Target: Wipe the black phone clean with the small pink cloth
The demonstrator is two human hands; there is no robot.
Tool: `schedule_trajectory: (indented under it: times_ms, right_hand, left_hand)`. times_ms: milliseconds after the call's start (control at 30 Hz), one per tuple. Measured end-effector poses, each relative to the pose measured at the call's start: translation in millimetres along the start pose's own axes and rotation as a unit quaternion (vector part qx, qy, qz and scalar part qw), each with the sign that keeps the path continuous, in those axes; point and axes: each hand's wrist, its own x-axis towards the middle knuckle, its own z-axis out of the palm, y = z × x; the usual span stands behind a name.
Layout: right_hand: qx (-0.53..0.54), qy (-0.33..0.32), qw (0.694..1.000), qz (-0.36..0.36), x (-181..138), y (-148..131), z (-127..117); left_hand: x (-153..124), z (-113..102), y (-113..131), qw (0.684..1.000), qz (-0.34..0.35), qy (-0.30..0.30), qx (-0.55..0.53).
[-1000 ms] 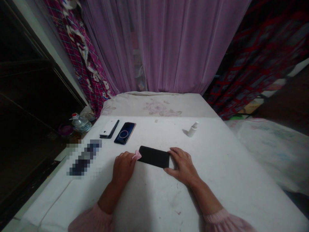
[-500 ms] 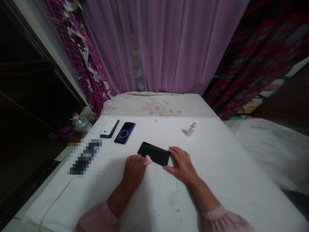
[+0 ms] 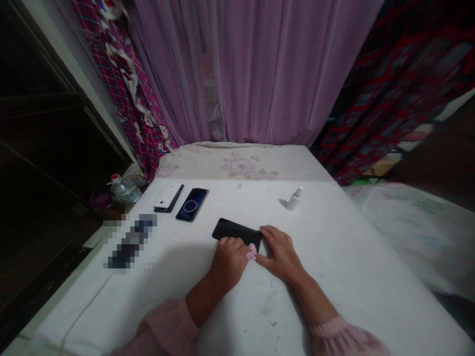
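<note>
Black smartphone (image 3: 236, 230) lies flat near the middle of the white-sheeted bed (image 3: 334, 282), its long side running across the head view and closer to the near edge than the far one. The left hand (image 3: 228, 262) sits over the phone's lower edge, its fingers clenched on a pink cloth (image 3: 251, 252), which pokes out toward the right hand and touches the phone. The right hand (image 3: 280, 254) is not gripping: its fingers (image 3: 267, 233) lie loosely extended against the phone's right end. Pink sleeves (image 3: 166, 329) cover both forearms.

Toward the far edge, left of the black smartphone, a white phone (image 3: 166, 196) rests on a dark phone case (image 3: 162, 209), and just beside it lies a dark phone with a ring mark (image 3: 191, 204). A small white spray bottle (image 3: 295, 199) stands upright near the far edge on the right. A pixelated patch (image 3: 129, 242) hides something near the left edge. Beyond that edge stands a plastic water bottle (image 3: 124, 190). Floral bedding (image 3: 245, 165) lies past the far edge, below a purple curtain (image 3: 252, 69).
</note>
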Motion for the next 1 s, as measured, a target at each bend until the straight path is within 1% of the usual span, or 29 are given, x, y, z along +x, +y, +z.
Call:
schedule_trajectory:
  times_ms: [67,233,333,400,500,700,867,1000]
  right_hand:
    - [0.004,0.003,1.0,0.001,0.4,-1.0,-0.6]
    - [0.011,-0.011,1.0,0.007,1.7,-3.0,-4.1]
    - [0.014,-0.012,1.0,0.007,2.3,-3.9,-5.6]
    - [0.011,-0.009,1.0,0.011,2.4,-4.3,-5.5]
    - [0.007,-0.008,1.0,0.016,1.8,-3.3,-4.0]
    - [0.002,-0.002,1.0,0.009,3.1,7.3,-1.8]
    - [-0.005,0.0,1.0,0.009,15.3,15.0,-0.7]
    - [-0.012,0.033,0.999,0.029,23.2,18.5,3.8]
  left_hand:
    - [9.7,-0.5,1.3,1.0,-0.004,-0.006,-0.003]
    - [41.7,3.7,-0.9,0.998,-0.044,-0.036,0.01]
    - [58.5,7.1,-9.1,0.997,-0.066,-0.032,0.021]
    - [64.1,7.6,-18.3,0.996,-0.083,-0.028,0.03]
    - [60.5,3.7,-37.6,0.992,-0.113,-0.02,0.042]
    - [34.5,-9.1,-79.2,0.982,-0.181,0.008,0.054]
    - [32.0,-6.5,-93.4,0.975,-0.218,0.037,0.038]
    - [34.8,-1.7,-98.9,0.971,-0.23,0.054,0.029]
